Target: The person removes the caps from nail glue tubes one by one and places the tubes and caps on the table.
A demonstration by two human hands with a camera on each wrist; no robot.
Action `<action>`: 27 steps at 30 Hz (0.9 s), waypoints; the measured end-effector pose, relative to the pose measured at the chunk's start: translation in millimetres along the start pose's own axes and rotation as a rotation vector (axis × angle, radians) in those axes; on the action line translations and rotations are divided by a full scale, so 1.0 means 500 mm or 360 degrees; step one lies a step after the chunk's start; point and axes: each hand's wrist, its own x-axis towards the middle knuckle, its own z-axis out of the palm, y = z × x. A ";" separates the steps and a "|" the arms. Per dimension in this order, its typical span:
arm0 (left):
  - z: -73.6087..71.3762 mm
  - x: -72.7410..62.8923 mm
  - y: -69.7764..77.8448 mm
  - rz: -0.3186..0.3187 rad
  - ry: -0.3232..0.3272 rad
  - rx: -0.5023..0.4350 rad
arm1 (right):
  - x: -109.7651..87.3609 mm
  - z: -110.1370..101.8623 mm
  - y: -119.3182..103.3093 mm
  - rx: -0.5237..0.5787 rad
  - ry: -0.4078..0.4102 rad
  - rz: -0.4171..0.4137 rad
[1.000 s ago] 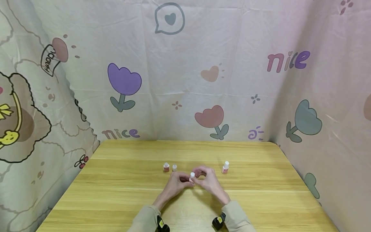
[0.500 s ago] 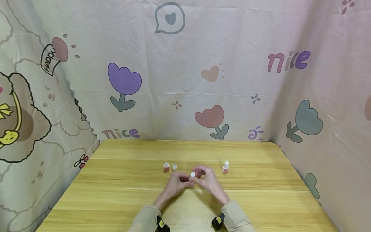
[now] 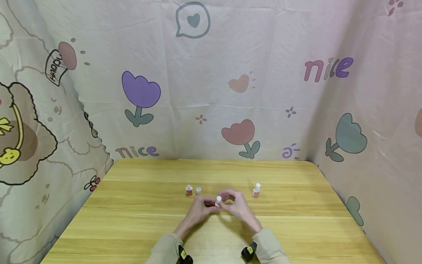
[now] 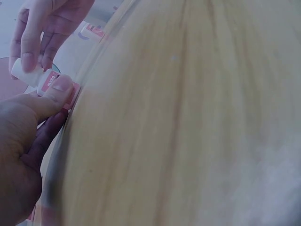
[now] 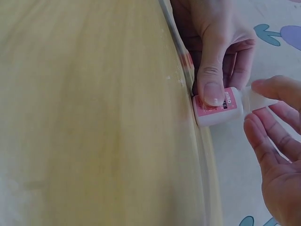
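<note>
Between both hands, near the middle of the table, stands a small white bottle (image 5: 217, 110) with a pink label. My left hand (image 3: 200, 209) grips its body, the thumb (image 4: 61, 84) lying over the label. From the other side, my right hand (image 3: 240, 208) pinches the white cap (image 3: 219, 198) between thumb and fingers, as both wrist views show. The cap sits in line with the bottle neck; whether it is loose I cannot tell. Part of the label is hidden beneath the left thumb.
Beyond the left hand are another small pink-labelled bottle (image 3: 189, 190) and a small white piece (image 3: 198, 191), partly hidden by that hand. A similar bottle with a tall white cap (image 3: 256, 190) stands to the right. Printed cloth (image 3: 204, 135) hangs behind the wooden table (image 3: 148, 220).
My right thumb and fingers shift slightly at the cap and bottle neck. The left hand keeps its hold, and the other bottles stay where they were.
</note>
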 end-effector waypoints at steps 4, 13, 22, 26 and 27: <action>0.000 0.000 -0.001 -0.0003 0.0003 0.0004 | 0.002 0.003 -0.005 -0.0044 0.0027 0.0064; 0.000 0.001 0.001 -0.0001 0.0005 -0.0014 | 0.004 0.005 0.011 -0.0058 0.0108 -0.0005; 0.000 0.000 0.002 0.0010 0.0015 -0.0003 | 0.002 0.004 0.013 -0.0057 0.0074 -0.0026; 0.000 -0.001 0.003 0.0010 0.0015 -0.0013 | 0.004 0.007 0.013 -0.0123 0.0118 0.0023; 0.000 0.000 0.003 0.0008 0.0015 -0.0013 | 0.005 0.007 0.013 -0.0132 0.0126 0.0036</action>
